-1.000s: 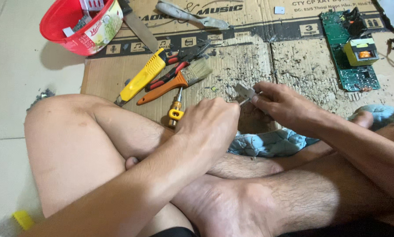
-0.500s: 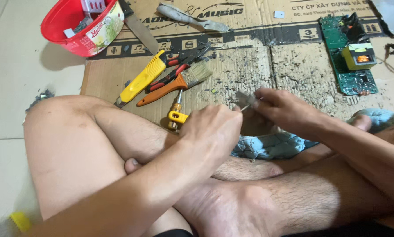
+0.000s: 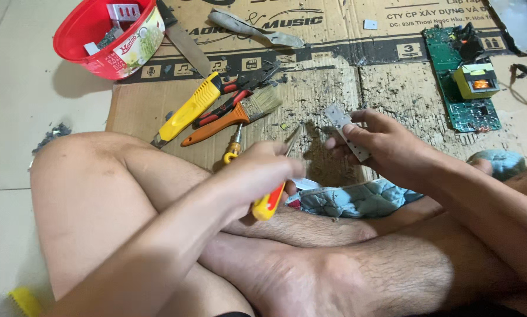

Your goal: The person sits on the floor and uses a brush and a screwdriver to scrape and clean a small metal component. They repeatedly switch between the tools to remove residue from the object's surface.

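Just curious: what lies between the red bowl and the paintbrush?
In the head view, a yellow utility knife lies between the red bowl and the paintbrush, on the cardboard.

Between my hands bare cardboard (image 3: 316,100) lies open; the paintbrush (image 3: 234,115) and yellow knife (image 3: 188,108) crowd my left.

Matt grey metal plate (image 3: 347,132); glossy plastic screwdriver handle (image 3: 267,203); rough scuffed cardboard (image 3: 140,111).
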